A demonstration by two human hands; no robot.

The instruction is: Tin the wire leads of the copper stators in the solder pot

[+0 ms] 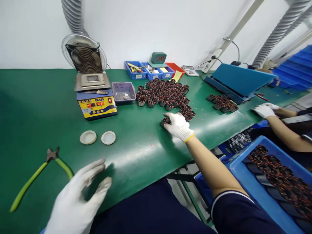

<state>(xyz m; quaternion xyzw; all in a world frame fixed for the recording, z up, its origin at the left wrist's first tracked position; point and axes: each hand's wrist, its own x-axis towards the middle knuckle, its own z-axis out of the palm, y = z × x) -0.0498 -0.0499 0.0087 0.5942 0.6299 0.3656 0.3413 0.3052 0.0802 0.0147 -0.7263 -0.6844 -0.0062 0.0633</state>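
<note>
My left hand [79,196], in a white glove, hovers over the green table at the lower left, fingers apart and holding nothing. Beside it lie green-handled cutters [52,156]. My right hand [177,126], also gloved, has its fingers round a small black cylindrical part [165,121] with reddish wires at the table's middle. Just behind it spreads a large cluster of similar parts [165,92]. Two small round white dishes [88,137] [108,137] sit in front of the yellow and blue soldering pot unit [98,105].
A purple tray [123,92] is beside the unit; blue bins [135,70] and a clock [158,58] stand by the wall. At right are a blue tub [237,165] of parts, another pile [223,103], and another person's gloved hands [265,110].
</note>
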